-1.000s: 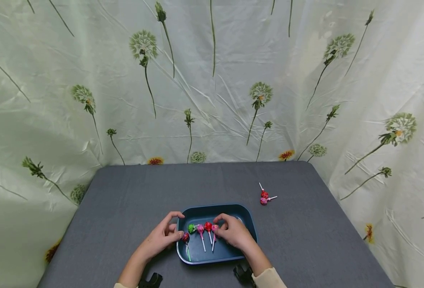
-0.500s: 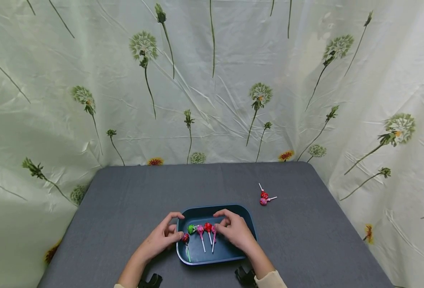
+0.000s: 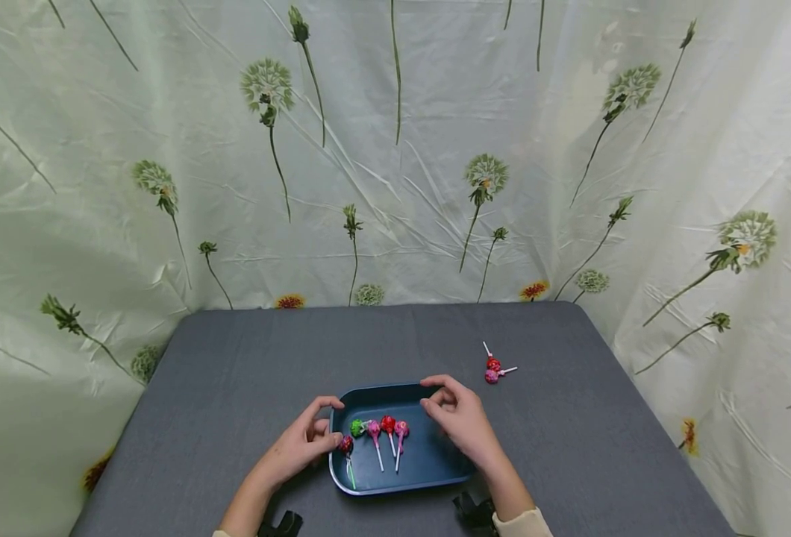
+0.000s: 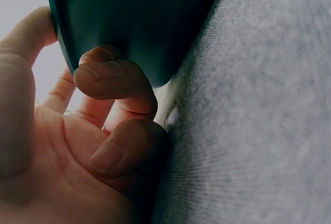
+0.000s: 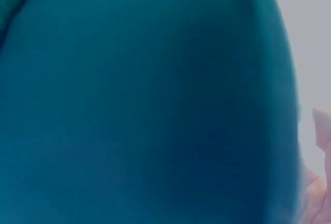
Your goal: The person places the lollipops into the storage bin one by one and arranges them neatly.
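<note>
A dark blue tray (image 3: 429, 466) lies on the table. My left hand (image 3: 304, 438) grips its left wall; the left wrist view shows the thumb at the rim and curled fingers (image 4: 111, 76) against the outside. Inside, a row of lollipops runs from a green lollipop (image 3: 357, 427) through a pink lollipop (image 3: 374, 428) and a red lollipop (image 3: 387, 424) to another pink lollipop (image 3: 401, 428). A dark red lollipop (image 3: 346, 444) with a green stick lies by the left thumb. Over the tray's right side, my right hand (image 3: 466, 426) holds nothing, fingers loosely bent.
Beyond the tray to the right, a red lollipop (image 3: 494, 364) and a pink lollipop (image 3: 492, 377) touch on the grey table (image 3: 268, 350). A floral curtain (image 3: 409, 186) hangs behind the table. The tray wall (image 5: 155, 105) fills most of the right wrist view.
My right hand has let go of the rightmost pink lollipop in the row and moved right and away, toward the tray's right edge. The left hand has stayed on the tray.
</note>
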{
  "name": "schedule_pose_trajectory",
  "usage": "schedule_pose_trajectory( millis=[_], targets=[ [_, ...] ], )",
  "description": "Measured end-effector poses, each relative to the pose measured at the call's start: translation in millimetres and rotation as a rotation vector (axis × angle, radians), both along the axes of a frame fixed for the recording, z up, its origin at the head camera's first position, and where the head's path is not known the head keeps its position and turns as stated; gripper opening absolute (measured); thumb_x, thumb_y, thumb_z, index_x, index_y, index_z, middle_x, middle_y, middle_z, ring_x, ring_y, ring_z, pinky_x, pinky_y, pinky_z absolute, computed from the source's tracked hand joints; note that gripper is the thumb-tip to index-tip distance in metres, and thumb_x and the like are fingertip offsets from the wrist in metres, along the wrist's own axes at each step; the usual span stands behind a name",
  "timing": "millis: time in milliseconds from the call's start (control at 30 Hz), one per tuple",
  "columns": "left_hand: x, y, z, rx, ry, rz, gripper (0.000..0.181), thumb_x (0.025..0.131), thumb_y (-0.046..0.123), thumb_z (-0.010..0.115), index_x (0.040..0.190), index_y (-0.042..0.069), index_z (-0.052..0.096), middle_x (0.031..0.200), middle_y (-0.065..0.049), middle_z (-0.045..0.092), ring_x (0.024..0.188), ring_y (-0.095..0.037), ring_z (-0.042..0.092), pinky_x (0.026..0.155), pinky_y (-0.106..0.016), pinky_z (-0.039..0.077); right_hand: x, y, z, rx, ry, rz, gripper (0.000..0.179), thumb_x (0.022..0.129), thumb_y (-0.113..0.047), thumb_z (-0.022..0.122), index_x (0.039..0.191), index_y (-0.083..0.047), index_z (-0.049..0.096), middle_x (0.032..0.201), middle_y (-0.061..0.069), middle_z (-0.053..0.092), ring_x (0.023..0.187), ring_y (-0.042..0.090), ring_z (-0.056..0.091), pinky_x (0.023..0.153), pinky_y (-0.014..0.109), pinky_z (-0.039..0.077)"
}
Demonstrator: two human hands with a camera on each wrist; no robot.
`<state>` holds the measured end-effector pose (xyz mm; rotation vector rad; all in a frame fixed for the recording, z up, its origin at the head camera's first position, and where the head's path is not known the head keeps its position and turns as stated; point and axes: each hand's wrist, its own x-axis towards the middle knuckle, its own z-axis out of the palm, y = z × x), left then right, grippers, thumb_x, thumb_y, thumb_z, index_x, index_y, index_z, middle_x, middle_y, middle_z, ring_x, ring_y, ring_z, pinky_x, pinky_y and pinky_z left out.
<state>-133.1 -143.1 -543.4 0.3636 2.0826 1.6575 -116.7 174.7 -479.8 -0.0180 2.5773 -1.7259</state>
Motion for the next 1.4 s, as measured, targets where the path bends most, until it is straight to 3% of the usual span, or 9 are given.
schedule_pose_trajectory(
  millis=[400, 700, 1033, 1400],
  targets=[
    [1.8, -0.8, 1.0, 0.013, -0.008, 0.001, 0.052, 0.105, 0.021, 0.066, 0.148, 0.011, 0.039, 0.076, 0.001, 0.053, 0.060, -0.010, 0.049, 0.058, -0.025, 0.045, -5.1, 34, 6.4, -0.063, 0.037, -0.107, 0.028, 0.098, -0.007, 0.074, 0.126, -0.010, 0.070, 0.086, 0.019, 0.067, 0.050, 0.010, 0.047, 0.053, 0.025, 0.042],
    [0.9, -1.2, -0.3, 0.008, -0.013, 0.002, 0.053, 0.105, 0.022, 0.066, 0.149, 0.011, 0.038, 0.076, 0.000, 0.052, 0.060, -0.011, 0.049, 0.058, -0.026, 0.044, -7.7, 55, 2.5, -0.050, 0.020, -0.164, 0.033, 0.099, -0.007, 0.073, 0.131, -0.005, 0.067, 0.089, 0.017, 0.067, 0.051, 0.022, 0.051, 0.051, 0.025, 0.040],
    [-0.5, -0.7, 0.0, 0.014, -0.007, -0.002, 0.052, 0.105, 0.022, 0.066, 0.149, 0.011, 0.039, 0.076, 0.001, 0.053, 0.061, -0.011, 0.048, 0.058, -0.026, 0.045, -17.7, 75, -1.5, -0.043, 0.016, -0.224, 0.034, 0.100, -0.006, 0.071, 0.134, -0.003, 0.064, 0.095, 0.011, 0.066, 0.050, 0.012, 0.050, 0.055, 0.026, 0.046],
    [0.3, 0.1, 2.3, 0.014, -0.019, -0.004, 0.053, 0.105, 0.023, 0.066, 0.148, 0.011, 0.039, 0.076, 0.001, 0.052, 0.060, -0.011, 0.048, 0.058, -0.026, 0.044, -28.6, 97, -18.0, -0.037, 0.025, -0.207, 0.039, 0.100, -0.005, 0.070, 0.138, -0.002, 0.060, 0.105, 0.014, 0.065, 0.053, 0.012, 0.055, 0.057, 0.029, 0.052]
  ],
)
